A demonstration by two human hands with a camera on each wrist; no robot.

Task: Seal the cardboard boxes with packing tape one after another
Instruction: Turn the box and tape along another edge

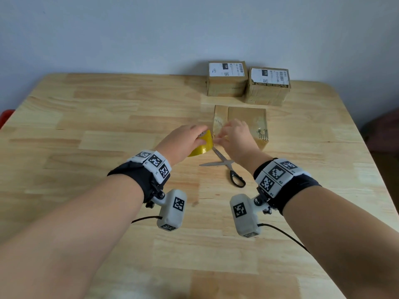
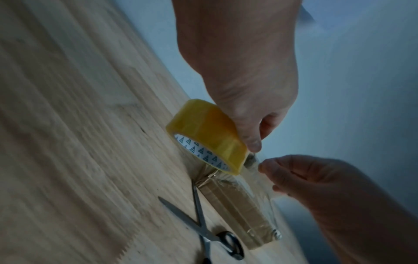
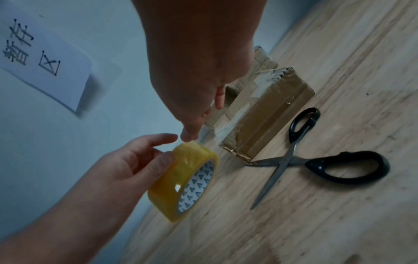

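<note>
We grip tape roll in left hand; right hand pinches pulled strip above box. Scissors open on desk.

The desk is pale jointed wood with a smooth, faintly satin finish. Near its middle lies a matt brown cardboard box banded with glossy clear tape. Just beside the box, the tape roll is translucent yellow glossy plastic film on a white printed paper core. In front of the box, the scissors have bare metal blades and shiny black plastic handles. Behind it, two cardboard boxes carry white paper labels.
</note>
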